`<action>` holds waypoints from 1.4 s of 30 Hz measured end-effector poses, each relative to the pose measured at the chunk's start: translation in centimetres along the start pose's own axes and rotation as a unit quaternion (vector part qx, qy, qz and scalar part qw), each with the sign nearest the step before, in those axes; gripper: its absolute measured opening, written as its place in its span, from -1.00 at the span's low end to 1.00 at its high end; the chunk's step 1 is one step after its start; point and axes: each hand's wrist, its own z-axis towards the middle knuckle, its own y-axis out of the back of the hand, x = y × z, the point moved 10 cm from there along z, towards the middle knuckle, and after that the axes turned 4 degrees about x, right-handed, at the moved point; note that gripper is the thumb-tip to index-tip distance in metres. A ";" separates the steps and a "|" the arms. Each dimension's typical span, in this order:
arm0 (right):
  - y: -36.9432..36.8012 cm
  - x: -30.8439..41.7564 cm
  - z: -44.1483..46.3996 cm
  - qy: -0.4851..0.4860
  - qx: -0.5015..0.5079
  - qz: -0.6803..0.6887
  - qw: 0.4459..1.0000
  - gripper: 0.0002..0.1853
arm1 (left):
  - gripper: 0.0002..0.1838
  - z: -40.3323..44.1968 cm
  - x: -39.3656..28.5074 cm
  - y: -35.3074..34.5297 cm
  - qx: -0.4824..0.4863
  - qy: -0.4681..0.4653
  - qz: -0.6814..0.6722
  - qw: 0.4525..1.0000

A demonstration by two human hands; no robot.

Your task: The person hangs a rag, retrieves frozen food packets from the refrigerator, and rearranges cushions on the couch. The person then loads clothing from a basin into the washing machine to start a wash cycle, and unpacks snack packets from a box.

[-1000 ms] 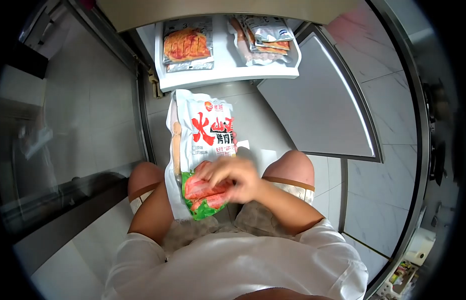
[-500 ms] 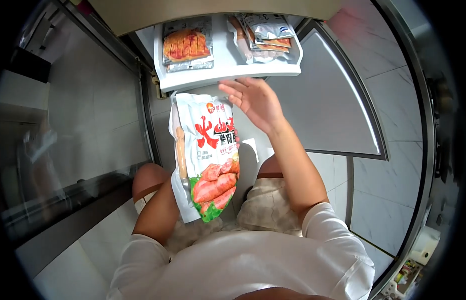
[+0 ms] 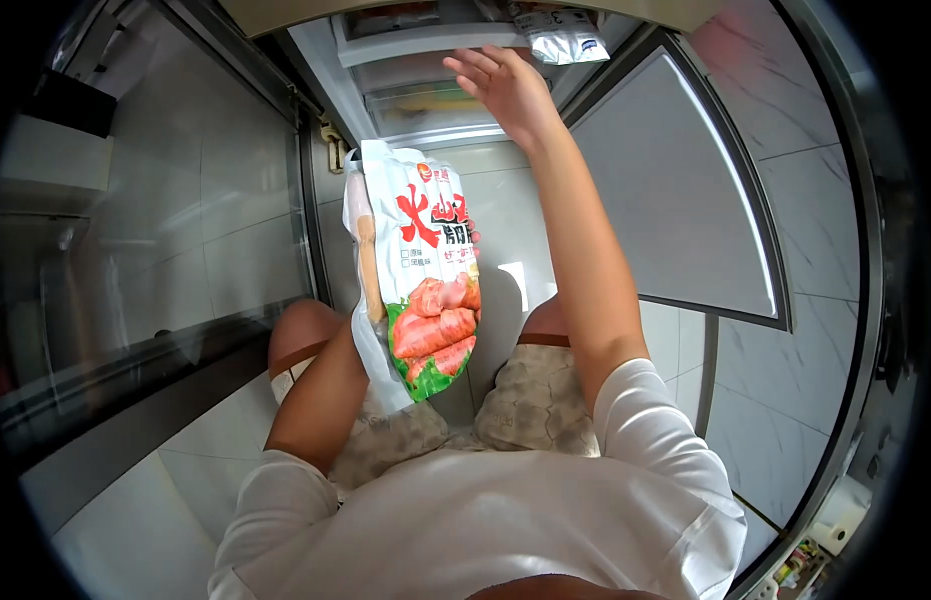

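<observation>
A white bag of sausages (image 3: pixel 426 290), printed with red characters and a picture of sausages, is held upright before me. My left hand (image 3: pixel 475 238) grips it from behind; only fingertips show at the bag's right edge. My right hand (image 3: pixel 511 95) is stretched toward the white freezer drawer (image 3: pixel 416 42), fingers extended and holding nothing. Whether it touches the drawer front I cannot tell. A silver food packet (image 3: pixel 566 40) juts over the drawer's edge, just above and right of that hand.
Below the drawer is a lower transparent-fronted drawer (image 3: pixel 426 103) with something yellowish inside. The open freezer door (image 3: pixel 686 190) stands to the right. On the left is a dark glass panel (image 3: pixel 226 200). Pale tiled floor (image 3: pixel 496 180) lies between my knees and the freezer.
The upper drawer has slid inward, hiding most of its packets, and my right hand has moved forward with it. The sausage bag has shifted slightly up in view, still in my left hand.
</observation>
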 end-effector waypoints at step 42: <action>6.3 7.2 1.7 0.229 -0.355 -0.022 0.906 -0.57 | 0.08 0.0 -1.2 2.4 -0.017 -0.033 0.040 0.999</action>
